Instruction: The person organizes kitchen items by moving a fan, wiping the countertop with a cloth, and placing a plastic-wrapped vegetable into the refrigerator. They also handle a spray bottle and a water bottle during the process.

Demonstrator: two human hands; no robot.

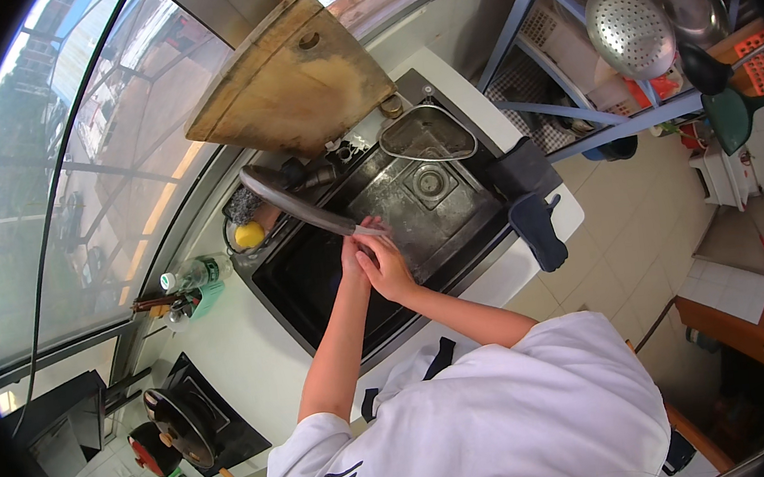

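Observation:
A curved metal faucet [300,208] reaches over the sink from the window side. Water from its spout runs onto my hands. My left hand [352,255] is raised beneath the spout, its fingertips showing past the stream. Across its palm lies my right hand [388,269], with the thumb apart from the fingers. The two hands touch, and no object shows in them; the space between the palms is partly hidden. Below them is the dark sink basin [305,304]. The wet sink floor around the drain [430,182] lies beyond my right hand.
A metal corner strainer [427,134] sits at the sink's far end. Behind the faucet leans a thick wooden cutting board [297,74]. A yellow sponge [248,235] and plastic bottle [202,273] stand window-side. Dark cloths [538,230] hang over the right counter edge.

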